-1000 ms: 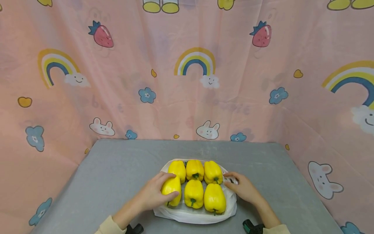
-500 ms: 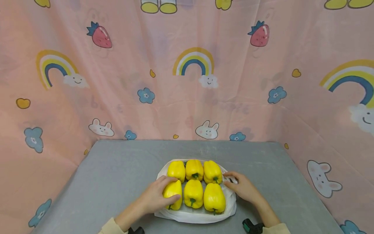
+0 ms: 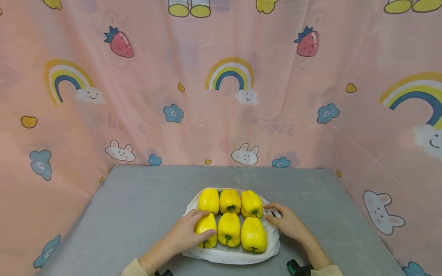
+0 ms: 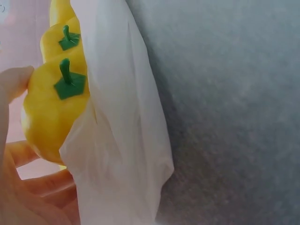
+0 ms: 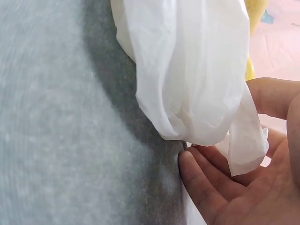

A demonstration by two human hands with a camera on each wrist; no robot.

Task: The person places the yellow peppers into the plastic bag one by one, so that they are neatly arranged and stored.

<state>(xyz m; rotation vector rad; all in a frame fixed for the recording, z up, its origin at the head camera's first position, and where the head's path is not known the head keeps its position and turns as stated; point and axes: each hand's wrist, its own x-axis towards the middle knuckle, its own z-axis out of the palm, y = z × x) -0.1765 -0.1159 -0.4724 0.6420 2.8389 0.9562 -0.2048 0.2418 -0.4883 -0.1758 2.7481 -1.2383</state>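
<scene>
In the head view, yellow bell peppers with green stems lie in two rows of three on a flattened white plastic bag [image 3: 231,258]. My left hand [image 3: 182,233] holds the near-left bell pepper [image 3: 206,230], thumb on its near side and fingers behind it. The left wrist view shows this pepper's green stem [image 4: 69,83] facing the camera, with the bag beside it. At the bag's right edge is my right hand [image 3: 289,223], thumb and fingers apart. In the right wrist view its fingers [image 5: 206,180] touch the bag's loose strip [image 5: 248,140] from below.
A grey tabletop [image 3: 155,191] surrounds the bag. Pink patterned cloth [image 3: 221,126] hangs behind and along both sides of the table. Black devices [image 3: 299,267] sit at the wrists, near the cream sleeves.
My left hand has shifted slightly right and nearer with the near-left bell pepper, which now lies closer to the middle pepper of its row. The right hand has stayed in place.
</scene>
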